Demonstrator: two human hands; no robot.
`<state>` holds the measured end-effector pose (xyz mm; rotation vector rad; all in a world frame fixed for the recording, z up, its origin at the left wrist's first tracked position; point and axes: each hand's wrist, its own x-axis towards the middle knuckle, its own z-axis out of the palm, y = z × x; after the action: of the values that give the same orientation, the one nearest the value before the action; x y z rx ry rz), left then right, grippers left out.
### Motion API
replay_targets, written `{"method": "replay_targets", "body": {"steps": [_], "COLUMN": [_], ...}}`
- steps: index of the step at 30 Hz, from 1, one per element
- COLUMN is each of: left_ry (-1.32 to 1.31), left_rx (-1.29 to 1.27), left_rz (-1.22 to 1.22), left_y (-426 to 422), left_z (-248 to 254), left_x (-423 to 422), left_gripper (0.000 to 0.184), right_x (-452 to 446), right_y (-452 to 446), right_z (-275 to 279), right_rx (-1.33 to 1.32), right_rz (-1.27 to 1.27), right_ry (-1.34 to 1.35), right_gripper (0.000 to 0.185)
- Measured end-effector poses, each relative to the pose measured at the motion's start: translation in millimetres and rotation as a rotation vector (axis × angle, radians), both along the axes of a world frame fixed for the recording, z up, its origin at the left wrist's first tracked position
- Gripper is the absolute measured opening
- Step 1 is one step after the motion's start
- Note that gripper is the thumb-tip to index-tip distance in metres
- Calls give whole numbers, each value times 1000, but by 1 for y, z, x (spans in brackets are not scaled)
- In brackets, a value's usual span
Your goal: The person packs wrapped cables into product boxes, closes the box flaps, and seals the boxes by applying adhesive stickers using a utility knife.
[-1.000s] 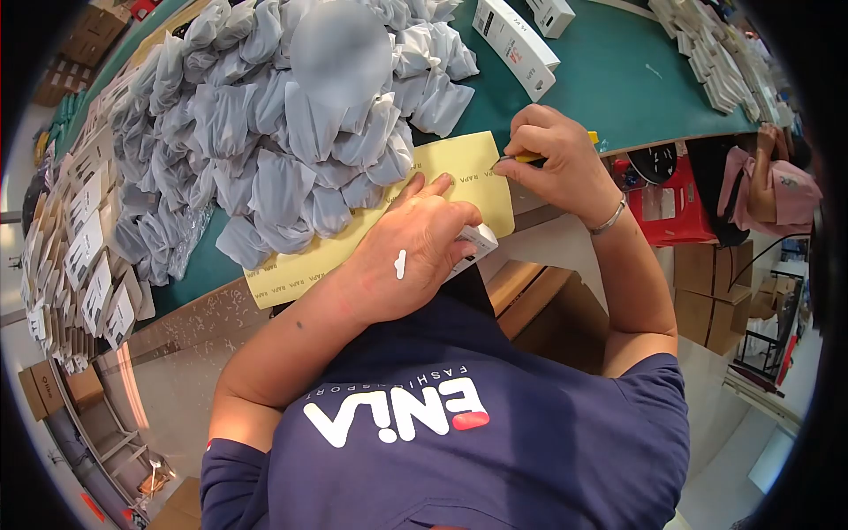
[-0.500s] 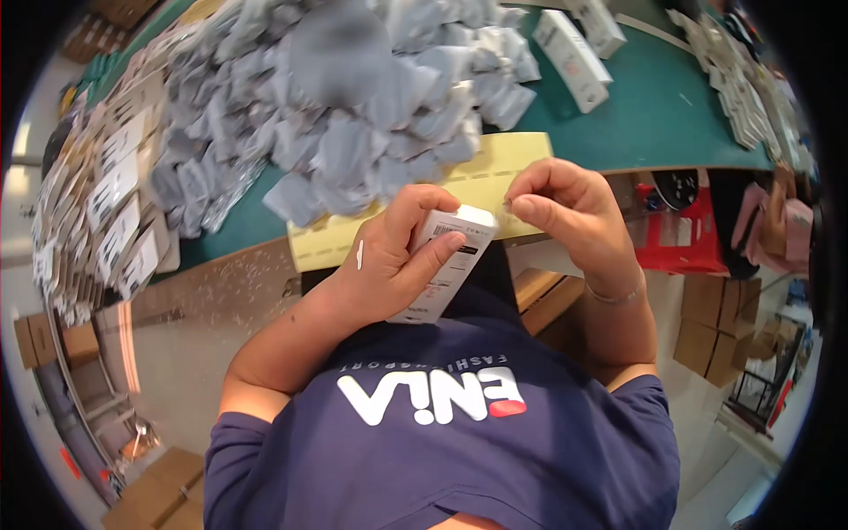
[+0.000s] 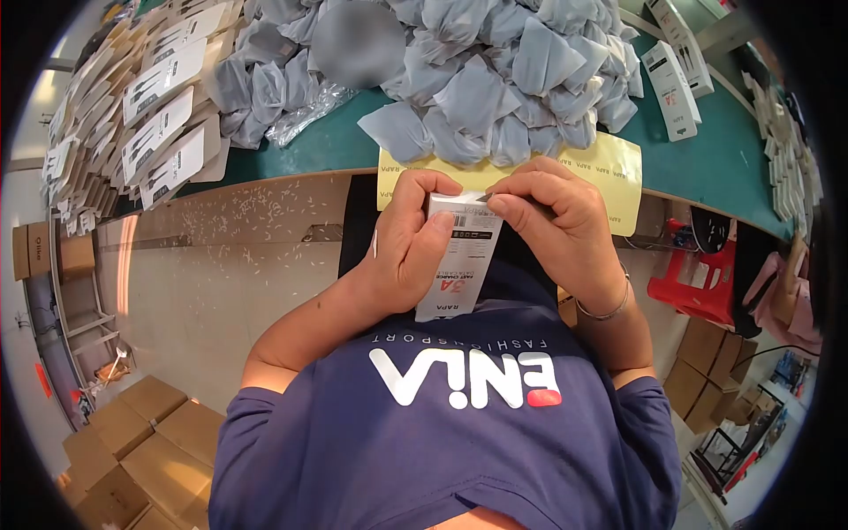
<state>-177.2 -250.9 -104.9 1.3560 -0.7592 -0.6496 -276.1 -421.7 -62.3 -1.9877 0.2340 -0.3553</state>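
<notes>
A long white data cable box point(image 3: 458, 272) stands slanted before the chest, its printed face visible. My left hand point(image 3: 408, 243) is wrapped round the box near its upper end, thumb on the printed face. At the box's top right corner is my right hand point(image 3: 552, 221), its thumb and forefinger pinched together on something too small to make out. Behind both hands, a yellow label sheet point(image 3: 624, 181) lies at the table's front edge, partly under a heap of grey plastic-wrapped packets point(image 3: 464, 93).
Many white cards point(image 3: 163, 128) stand in rows at the left. Two more white boxes point(image 3: 671, 93) lie at the back right of the green table point(image 3: 300, 159). At the right are a red stool point(image 3: 693, 287) and part of a person in pink point(image 3: 773, 274).
The box has come up in front of the chest in my left hand. My right hand has left the yellow sheet and moved to the box's top end. The view has swung left.
</notes>
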Motion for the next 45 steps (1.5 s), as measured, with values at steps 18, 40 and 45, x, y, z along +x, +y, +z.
{"method": "replay_targets", "body": {"steps": [18,40,45], "left_ry": [-59,150,439], "left_rx": [153,31,78], "left_rz": [-55,-147,-164], "left_y": [-1,-22,-59], "left_z": [5,11,21], "left_x": [0,-14,0], "left_gripper": [28,46,44], "right_x": [2,-65,-72], "right_y": [-5,-11,-23], "right_z": [4,-22,3], "right_rx": [-230,-374,-680], "right_rz": [-124,-105,2], "right_ry": [-175,-235,-345], "right_gripper": [21,34,35]}}
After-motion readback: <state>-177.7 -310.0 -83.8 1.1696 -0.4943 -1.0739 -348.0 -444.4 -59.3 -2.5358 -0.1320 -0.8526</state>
